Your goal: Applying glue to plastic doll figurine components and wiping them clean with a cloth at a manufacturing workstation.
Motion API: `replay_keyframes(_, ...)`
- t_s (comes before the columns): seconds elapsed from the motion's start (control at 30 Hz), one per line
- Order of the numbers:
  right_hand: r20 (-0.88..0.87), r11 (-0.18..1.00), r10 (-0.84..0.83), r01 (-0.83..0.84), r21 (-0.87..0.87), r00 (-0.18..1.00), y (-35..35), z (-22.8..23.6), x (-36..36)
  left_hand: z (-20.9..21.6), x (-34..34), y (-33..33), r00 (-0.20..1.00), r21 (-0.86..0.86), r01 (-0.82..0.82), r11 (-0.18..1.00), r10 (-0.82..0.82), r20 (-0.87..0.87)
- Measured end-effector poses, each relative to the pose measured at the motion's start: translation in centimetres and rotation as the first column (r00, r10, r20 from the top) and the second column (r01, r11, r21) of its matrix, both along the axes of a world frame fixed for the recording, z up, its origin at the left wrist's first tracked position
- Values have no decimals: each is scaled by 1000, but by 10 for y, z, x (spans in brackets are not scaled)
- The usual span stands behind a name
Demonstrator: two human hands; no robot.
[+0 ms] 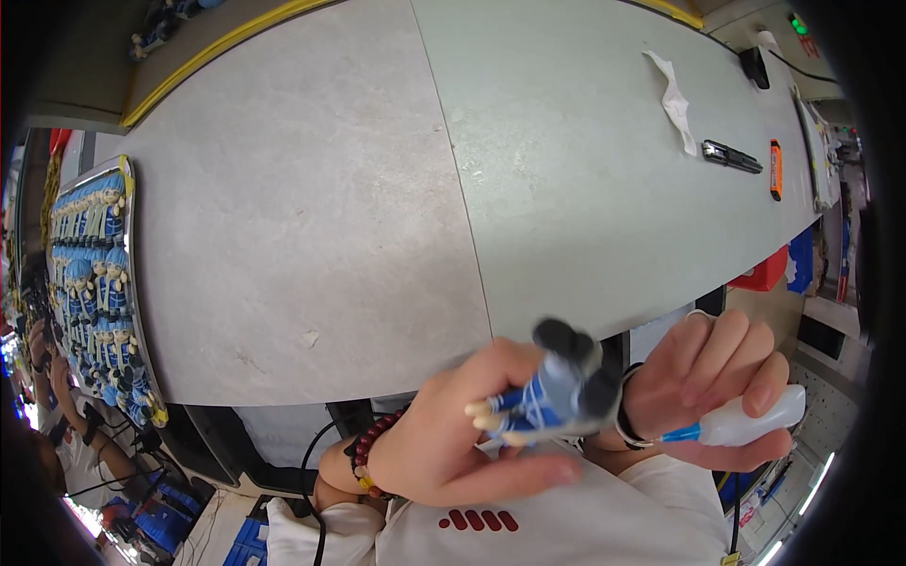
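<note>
left hand [442, 426] holds moulded figurine [549, 396] — right hand [706, 382], rounded whitish bottle [734, 424].

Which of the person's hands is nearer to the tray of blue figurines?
Left. The left hand, holding one figurine, is to the right of the tray; the right hand, holding a white bottle, is farther right.

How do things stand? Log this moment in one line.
left hand: holds blue figurine; right hand: holds white bottle; table: white scrap, orange object; tray: figurines
</note>
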State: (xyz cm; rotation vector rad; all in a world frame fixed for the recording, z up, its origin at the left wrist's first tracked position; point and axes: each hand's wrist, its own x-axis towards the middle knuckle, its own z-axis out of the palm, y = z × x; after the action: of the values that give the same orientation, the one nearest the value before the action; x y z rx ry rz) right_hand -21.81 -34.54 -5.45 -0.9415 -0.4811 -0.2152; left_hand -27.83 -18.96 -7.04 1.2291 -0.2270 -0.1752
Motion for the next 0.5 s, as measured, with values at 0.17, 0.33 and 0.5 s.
replay_keyframes(0.17,-1,998,43,-43,-54,999,-1,0,0,4,-7,-11,912,-322,-199,926,54,-407)
replay_keyframes(0.33,-19,993,36,-38,-111,999,1,2,2,6,-7,-3,952,-212,-73,975,5,-307)
replay_keyframes(0.5,21,931,102,-88,-353,995,-3,6,3,-3,-15,1,958,-195,25,980,-79,-275)
